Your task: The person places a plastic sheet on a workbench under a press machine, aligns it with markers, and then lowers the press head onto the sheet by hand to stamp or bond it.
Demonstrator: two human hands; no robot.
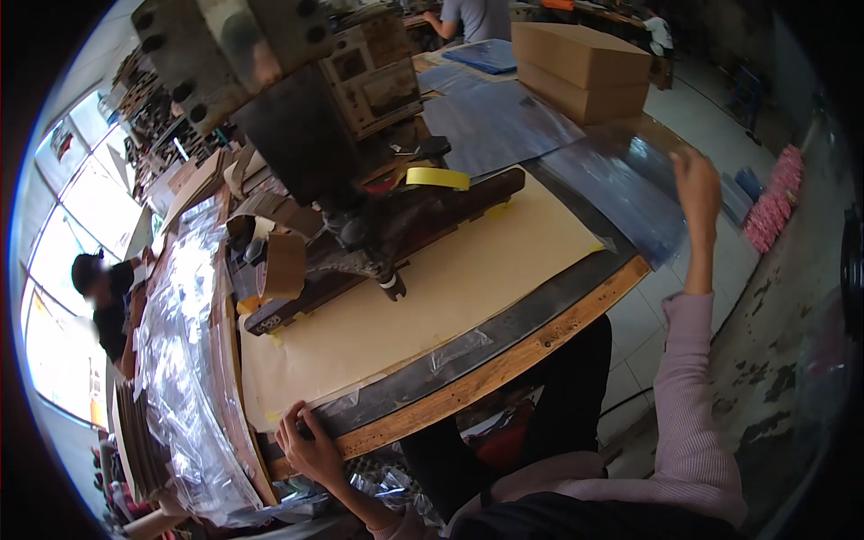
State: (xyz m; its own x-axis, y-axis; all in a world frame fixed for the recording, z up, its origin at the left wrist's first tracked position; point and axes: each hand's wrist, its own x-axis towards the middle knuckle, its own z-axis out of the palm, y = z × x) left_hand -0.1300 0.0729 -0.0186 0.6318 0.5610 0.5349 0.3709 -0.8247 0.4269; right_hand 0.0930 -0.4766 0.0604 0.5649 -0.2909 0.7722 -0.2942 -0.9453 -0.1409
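Note:
My left hand (309,445) rests at the near left corner of the worktable, fingers apart, touching the edge by a tan paper sheet (468,270). Off to the right, my raised right hand (697,184) has its fingers curled closed at the edge of a clear bluish plastic sheet (621,184); the fingertips are blurred. That plastic hangs partly over the table's right side. Across the tan paper lies a long dark bar (405,247) with yellow bits along its lower edge. Over it stands a dark machine head (301,126) with a small metal tip.
A yellow tape roll (438,177) sits behind the bar, a brown tape roll (281,266) at its left end. Cardboard boxes (583,67) and more plastic sheets (499,121) occupy the back. Crumpled clear plastic (184,360) lines the left side. Other people work at left and behind.

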